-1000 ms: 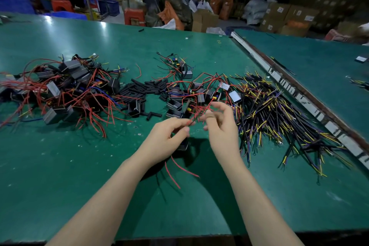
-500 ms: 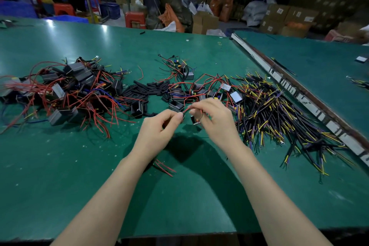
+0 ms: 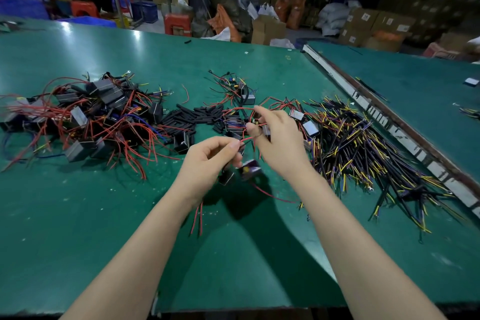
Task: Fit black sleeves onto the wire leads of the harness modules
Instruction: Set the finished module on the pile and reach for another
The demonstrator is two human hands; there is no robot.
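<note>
My left hand (image 3: 210,161) pinches a red wire lead (image 3: 245,140) between thumb and fingers, just above the green table (image 3: 78,215). My right hand (image 3: 279,143) is raised beside it, and its fingertips pinch the same bundle of red leads a little higher. Below the two hands hang small black harness modules (image 3: 248,170), blurred, with red wires (image 3: 197,218) trailing under my left wrist. A heap of loose black sleeves (image 3: 191,118) lies on the table behind my hands. Whether a sleeve is on the held lead, I cannot tell.
A big tangle of modules with red wires (image 3: 85,117) covers the left of the table. A spread of black, yellow and purple wires (image 3: 363,153) lies to the right, near the taped seam (image 3: 405,138) to a second table. More modules (image 3: 239,91) sit further back.
Both hands rose and drew apart slightly, pulling the red leads up. The modules now dangle below my hands, and the right hand moved further from me.
</note>
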